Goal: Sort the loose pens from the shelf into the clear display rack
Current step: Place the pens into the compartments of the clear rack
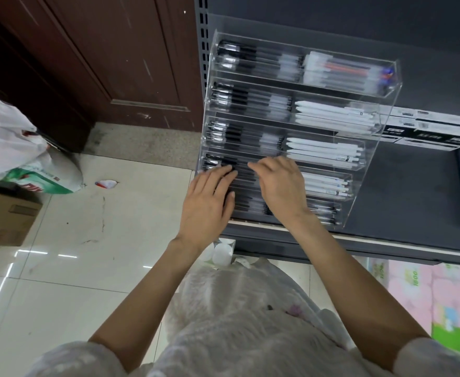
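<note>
You are standing in a small stationery or general shop. A grey metal retail shelf (413, 186) with a slotted upright carries a clear display rack (373, 148) stocked with pens in tiers, with boxed stock (430, 129) just beside it near the shelf's back edge. Packaged goods (427, 295) sit on a lower level above the tiled floor (60, 240).

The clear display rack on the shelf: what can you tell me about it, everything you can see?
The clear display rack looks like transparent acrylic, stepped in tiers that rise toward the back, and stands on a dark grey shelf. Each tier has two compartments: black pens on the left, mostly white pens on the right. The left hand and right hand rest on its lower tiers.
</note>
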Available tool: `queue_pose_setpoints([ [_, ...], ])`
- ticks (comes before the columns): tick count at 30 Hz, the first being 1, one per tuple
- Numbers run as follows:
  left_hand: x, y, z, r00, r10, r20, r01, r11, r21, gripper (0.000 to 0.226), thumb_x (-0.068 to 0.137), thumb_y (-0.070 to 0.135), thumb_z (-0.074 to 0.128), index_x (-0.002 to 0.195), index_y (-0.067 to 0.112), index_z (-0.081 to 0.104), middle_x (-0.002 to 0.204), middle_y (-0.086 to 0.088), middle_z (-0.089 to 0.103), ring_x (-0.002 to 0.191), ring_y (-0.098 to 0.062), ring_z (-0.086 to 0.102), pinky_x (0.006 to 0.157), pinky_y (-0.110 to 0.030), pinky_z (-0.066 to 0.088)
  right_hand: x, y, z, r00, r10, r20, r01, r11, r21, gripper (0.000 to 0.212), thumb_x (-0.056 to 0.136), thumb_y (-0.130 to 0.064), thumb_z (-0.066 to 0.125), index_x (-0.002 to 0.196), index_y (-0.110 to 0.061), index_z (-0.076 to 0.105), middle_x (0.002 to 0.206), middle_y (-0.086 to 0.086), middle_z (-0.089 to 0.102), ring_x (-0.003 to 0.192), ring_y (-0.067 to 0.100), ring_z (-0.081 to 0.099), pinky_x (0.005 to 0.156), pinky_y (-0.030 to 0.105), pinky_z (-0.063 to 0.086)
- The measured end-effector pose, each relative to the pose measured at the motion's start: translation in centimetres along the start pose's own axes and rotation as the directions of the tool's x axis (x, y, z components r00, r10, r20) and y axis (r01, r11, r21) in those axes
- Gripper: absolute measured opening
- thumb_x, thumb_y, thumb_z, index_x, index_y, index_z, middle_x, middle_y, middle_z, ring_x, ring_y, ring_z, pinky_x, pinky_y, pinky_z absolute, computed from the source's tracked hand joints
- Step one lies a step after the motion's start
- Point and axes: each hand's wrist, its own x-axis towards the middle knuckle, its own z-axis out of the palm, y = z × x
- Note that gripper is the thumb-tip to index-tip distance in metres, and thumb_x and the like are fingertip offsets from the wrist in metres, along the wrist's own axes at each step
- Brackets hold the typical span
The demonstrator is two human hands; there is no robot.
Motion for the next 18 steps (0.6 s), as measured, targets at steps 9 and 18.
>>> queue_pose_setpoints([
  [9, 1.1, -1.3, 0.7, 0.986, -0.077, 0.149, 0.031, 0.956, 0.291, 0.053, 0.096, 0.040, 0.028, 0.131, 0.011, 0.054, 0.136, -0.002, 0.055, 0.127, -0.018, 0.049, 0.106, -0.047, 0.019, -0.5, -0.7, 0.2, 0.999, 0.014, 0.051, -0.013, 1.000, -0.026, 0.042, 0.068, 0.001, 0.075, 0.107, -0.013, 0.070, 0.100, 0.005, 0.067, 0.085, 0.025, 0.062, 0.076, 0.035, 0.047],
  [18, 3.0, 0.0, -1.7, 1.000, 0.016, -0.019, -0.016, 1.000, -0.022, 0.038, 0.093, 0.031, 0.040, 0.122, 0.014, 0.059, 0.112, -0.003, 0.065, 0.101, -0.024, 0.058, 0.088, -0.039, 0.045, -1.1, -0.4, -3.0, 0.970, 0.236, -0.059, -0.210, 0.935, 0.287, 0.033, 0.088, -0.015, 0.040, 0.108, -0.012, 0.067, 0.102, 0.003, 0.068, 0.092, 0.023, 0.061, 0.085, 0.031, 0.038],
])
